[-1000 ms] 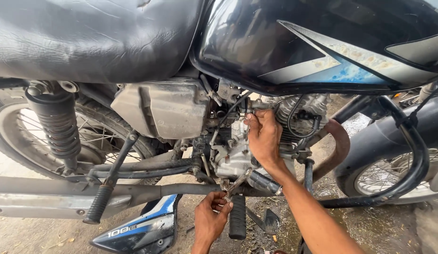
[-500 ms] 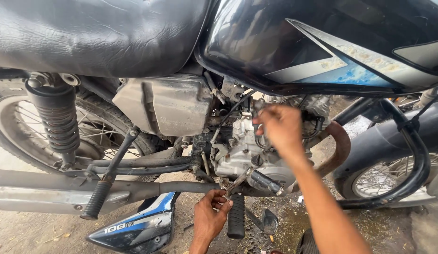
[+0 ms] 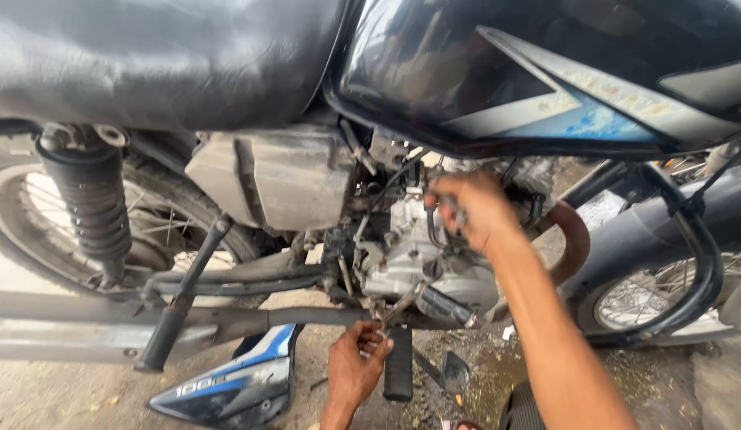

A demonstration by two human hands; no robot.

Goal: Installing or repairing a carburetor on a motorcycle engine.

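Head view: right hand (image 3: 474,211) now higher on engine (image 3: 422,259) than before.

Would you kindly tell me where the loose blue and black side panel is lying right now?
In the head view, the side panel lies on the ground at lower left, under the exhaust pipe, just left of the left hand.

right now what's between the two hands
In the head view the silver engine case sits between the left hand below and the right hand above.
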